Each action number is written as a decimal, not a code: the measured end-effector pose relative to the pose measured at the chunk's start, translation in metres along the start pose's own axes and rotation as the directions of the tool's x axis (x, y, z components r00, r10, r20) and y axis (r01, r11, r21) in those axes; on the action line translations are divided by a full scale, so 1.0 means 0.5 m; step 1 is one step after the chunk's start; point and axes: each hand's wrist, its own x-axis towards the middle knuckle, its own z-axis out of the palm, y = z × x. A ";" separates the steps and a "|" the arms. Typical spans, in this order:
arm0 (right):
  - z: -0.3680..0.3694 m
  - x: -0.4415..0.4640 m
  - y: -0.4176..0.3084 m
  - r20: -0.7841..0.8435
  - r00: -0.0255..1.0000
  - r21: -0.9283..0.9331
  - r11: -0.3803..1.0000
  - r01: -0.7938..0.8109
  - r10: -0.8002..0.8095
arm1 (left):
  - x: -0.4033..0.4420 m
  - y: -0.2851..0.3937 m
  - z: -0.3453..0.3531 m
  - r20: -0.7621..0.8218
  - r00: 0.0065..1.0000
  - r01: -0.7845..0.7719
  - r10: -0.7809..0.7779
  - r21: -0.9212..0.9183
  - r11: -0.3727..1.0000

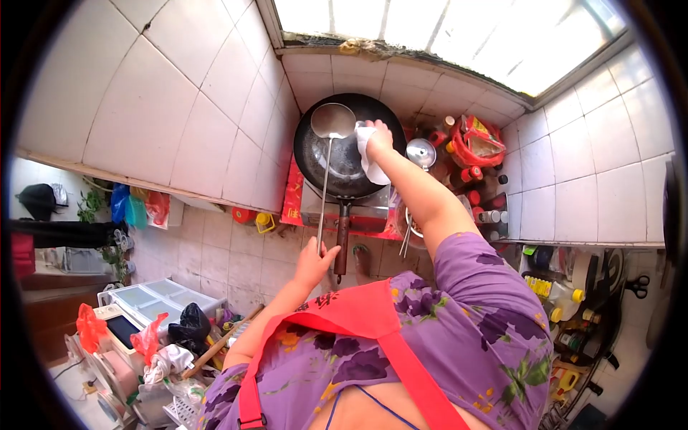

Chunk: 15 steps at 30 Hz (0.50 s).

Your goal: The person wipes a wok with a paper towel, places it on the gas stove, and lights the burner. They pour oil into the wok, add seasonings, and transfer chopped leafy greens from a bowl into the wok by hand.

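My left hand (314, 264) is closed round the lower end of the long metal handle of a ladle (333, 120). The ladle's round bowl lies over the far left part of a dark wok (307, 155). In my right hand (380, 137) is a white cloth (372, 166), possibly a paper towel, over the right side of the wok. Its fingers are partly hidden by the cloth. The wok sits on a stove (373, 215), and its wooden handle (342, 244) points toward me, just right of my left hand.
Right of the wok stand a metal lidded pot or funnel-like piece (421, 153), several bottles (491, 216) and a red plastic bag (476, 143). Tiled walls (165, 100) close in on both sides. Bags and a white drawer unit (161, 297) are at lower left.
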 end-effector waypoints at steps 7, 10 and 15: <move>-0.034 -0.038 -0.014 0.270 0.872 -0.316 0.818 0.481 -0.408 | -0.018 -0.028 0.045 -0.034 0.988 -0.154 0.154 -0.006 0.988; -0.048 -0.078 -0.008 0.630 0.713 -0.255 0.786 0.564 -0.308 | -0.020 -0.032 0.058 -0.024 0.988 -0.150 0.150 -0.003 0.989; -0.053 -0.085 0.020 0.557 0.774 -0.425 0.697 0.577 -0.301 | -0.017 -0.027 0.063 0.009 0.999 -0.046 0.046 -0.012 0.999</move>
